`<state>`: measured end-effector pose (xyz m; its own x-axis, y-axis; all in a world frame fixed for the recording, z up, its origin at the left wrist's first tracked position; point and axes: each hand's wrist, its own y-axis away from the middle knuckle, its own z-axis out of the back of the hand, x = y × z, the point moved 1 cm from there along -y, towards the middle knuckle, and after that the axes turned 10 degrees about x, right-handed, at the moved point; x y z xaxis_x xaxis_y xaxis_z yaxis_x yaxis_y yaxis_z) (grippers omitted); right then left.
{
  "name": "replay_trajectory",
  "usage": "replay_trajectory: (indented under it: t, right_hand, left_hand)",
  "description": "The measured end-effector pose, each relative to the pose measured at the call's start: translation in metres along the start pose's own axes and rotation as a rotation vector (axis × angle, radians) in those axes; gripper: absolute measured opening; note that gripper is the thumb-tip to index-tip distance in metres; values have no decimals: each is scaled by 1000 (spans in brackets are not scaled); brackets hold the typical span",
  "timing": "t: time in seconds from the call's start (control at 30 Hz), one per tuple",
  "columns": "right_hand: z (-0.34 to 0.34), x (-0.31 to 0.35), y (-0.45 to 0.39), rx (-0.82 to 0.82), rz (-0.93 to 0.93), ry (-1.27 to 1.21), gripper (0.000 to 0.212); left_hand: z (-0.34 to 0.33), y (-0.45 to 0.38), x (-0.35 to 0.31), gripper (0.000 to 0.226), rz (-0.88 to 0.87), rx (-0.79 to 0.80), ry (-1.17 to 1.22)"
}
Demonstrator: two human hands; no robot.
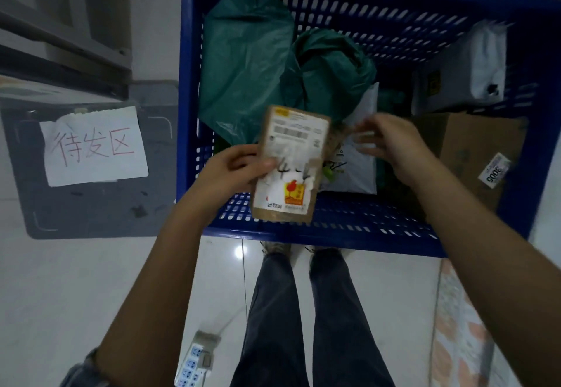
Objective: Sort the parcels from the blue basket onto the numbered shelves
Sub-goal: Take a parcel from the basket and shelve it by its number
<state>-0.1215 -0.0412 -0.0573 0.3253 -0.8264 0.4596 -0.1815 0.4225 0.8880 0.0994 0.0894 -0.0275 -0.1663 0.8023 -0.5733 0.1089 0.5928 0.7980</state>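
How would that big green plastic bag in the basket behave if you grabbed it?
The green bag looks crumpled and thin, so it would probably flop and sag. Its glossy film may feel slippery. It seems unlikely to roll in the blue basket.

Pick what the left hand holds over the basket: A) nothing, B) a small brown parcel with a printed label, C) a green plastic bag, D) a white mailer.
B: the left hand grips the small brown parcel by its edge, label up, above the blue basket.

I see the basket (pixel 349 234) on the floor (pixel 76 280), a bin (pixel 91 210) to its left. Inside: bags (pixel 249 61) left, a box (pixel 473 143) right, a pouch (pixel 467 73) behind it.
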Motion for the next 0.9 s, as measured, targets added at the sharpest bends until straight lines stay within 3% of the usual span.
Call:
replay_trajectory:
  t: [0.1,0.2,0.3,0.43,0.53,0.7,0.77,0.9]
  right_hand:
    - [7,-46,-18,-103,-136,233,12]
    - [3,-79,-33,56,-25,746,30]
    - [-11,-90,-52,230,190,1166,36]
    - [-28,-100,-70,288,149,1509,45]
    - [-28,-111,-81,255,138,1526,51]
    - [-17,-119,-84,258,315,1479,34]
    - [-8,-116,-78,355,346,1393,23]
    - [14,-100,-55,433,178,1023,9]
  left_hand:
    - [10,9,18,43,3,-138,128]
    - [16,11,30,42,-10,-181,112]
    - [18,11,36,38,-37,-186,110]
    - [15,13,47,42,-49,-210,143]
    - [13,13,52,41,-58,-241,143]
    - [12,9,53,41,-64,-240,147]
    - [11,7,47,39,-68,-216,109]
    - [12,3,30,30,-78,-173,24]
